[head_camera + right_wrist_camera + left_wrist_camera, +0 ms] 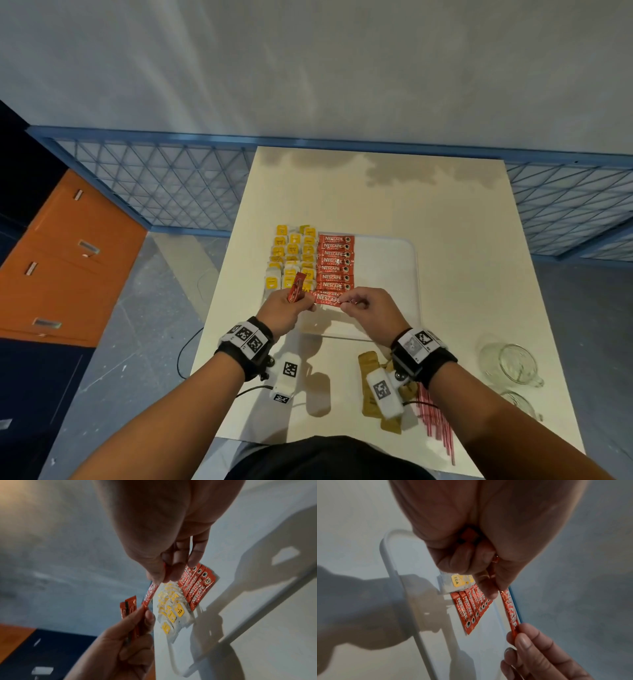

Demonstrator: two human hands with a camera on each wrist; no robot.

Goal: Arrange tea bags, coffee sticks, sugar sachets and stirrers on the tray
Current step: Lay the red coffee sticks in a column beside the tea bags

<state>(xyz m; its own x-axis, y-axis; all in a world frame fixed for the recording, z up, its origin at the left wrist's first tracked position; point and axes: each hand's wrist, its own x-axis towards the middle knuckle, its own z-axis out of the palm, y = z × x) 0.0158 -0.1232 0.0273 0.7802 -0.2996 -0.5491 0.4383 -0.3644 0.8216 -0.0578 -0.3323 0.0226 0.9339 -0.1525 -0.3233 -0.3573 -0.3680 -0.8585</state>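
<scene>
A white tray [394, 274] holds rows of yellow-tagged tea bags [291, 257] on its left and a column of red coffee sticks [335, 262] beside them. Both hands hold one more coffee stick [327, 298] level over the near end of that column. My left hand [308, 305] pinches its left end and also grips spare sticks [296, 287] that point up. My right hand [346, 303] pinches the right end. The left wrist view shows the held stick [510, 609] above the laid sticks [471, 608]. In the right wrist view, thumb and finger nip the stick [150, 595].
Brown sugar sachets [371, 383] and red-striped stirrers [435, 421] lie on the table near my right wrist. Two glass cups [513, 363] stand at the right edge. An orange drawer cabinet [68, 257] is on the floor to the left.
</scene>
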